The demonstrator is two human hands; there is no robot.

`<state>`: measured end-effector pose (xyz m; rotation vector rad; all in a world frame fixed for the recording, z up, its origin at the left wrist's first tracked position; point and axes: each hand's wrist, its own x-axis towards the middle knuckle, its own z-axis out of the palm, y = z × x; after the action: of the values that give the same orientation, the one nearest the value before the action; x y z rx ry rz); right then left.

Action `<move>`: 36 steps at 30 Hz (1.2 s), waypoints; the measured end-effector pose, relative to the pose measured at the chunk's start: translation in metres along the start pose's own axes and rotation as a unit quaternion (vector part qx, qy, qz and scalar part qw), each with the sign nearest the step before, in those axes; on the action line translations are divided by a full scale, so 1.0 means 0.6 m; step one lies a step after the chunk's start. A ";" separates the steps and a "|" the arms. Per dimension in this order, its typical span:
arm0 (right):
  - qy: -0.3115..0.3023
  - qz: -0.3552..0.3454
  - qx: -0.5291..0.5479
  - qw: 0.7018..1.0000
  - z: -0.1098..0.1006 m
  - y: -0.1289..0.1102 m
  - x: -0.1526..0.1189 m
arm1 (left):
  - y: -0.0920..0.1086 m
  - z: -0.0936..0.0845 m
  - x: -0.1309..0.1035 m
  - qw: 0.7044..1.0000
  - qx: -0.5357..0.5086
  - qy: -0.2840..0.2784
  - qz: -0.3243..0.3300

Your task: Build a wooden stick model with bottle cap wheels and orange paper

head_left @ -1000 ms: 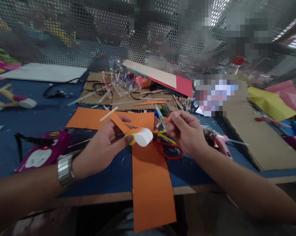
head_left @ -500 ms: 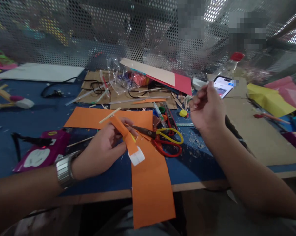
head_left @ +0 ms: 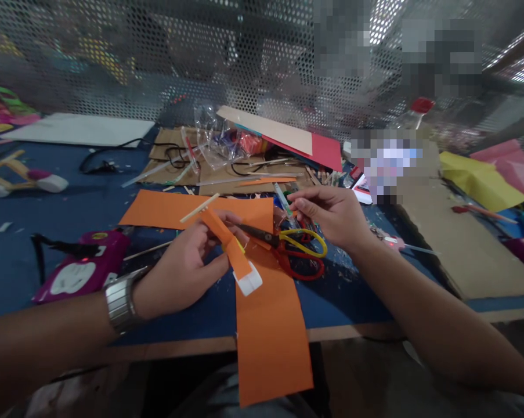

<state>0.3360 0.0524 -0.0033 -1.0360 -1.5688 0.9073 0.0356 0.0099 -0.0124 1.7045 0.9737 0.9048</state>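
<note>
"Why does the orange sheet (head_left: 273, 342) overhang the table (head_left: 179, 348), bottom centre?"
"Probably it's too long for the space."
"The left hand (head_left: 179, 276), left of centre?"
"Clamped on the orange strip (head_left: 227, 235) bearing a white cap-like piece (head_left: 248, 281), likely steadying it."
"The right hand (head_left: 338, 219)?"
"Right of centre, loosely open beyond the scissors (head_left: 268, 238), nothing visibly held."
</note>
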 end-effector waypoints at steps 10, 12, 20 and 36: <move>-0.008 -0.074 0.036 0.997 0.012 0.003 -0.004 | 0.000 0.000 0.001 1.000 -0.011 -0.010 0.013; -0.018 -0.084 0.034 0.996 0.011 0.001 -0.005 | 0.001 0.000 0.000 1.000 -0.008 -0.008 0.011; -0.127 -0.168 -0.075 0.975 0.002 -0.009 -0.016 | 0.003 -0.002 -0.001 1.000 0.005 -0.008 0.016; -0.027 -0.212 -0.109 0.971 0.008 0.013 -0.008 | 0.004 -0.001 0.001 1.000 0.011 0.005 0.028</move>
<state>0.3336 0.0501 -0.0130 -0.7802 -1.8738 0.4794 0.0357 0.0099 -0.0095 1.7552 0.9496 0.9428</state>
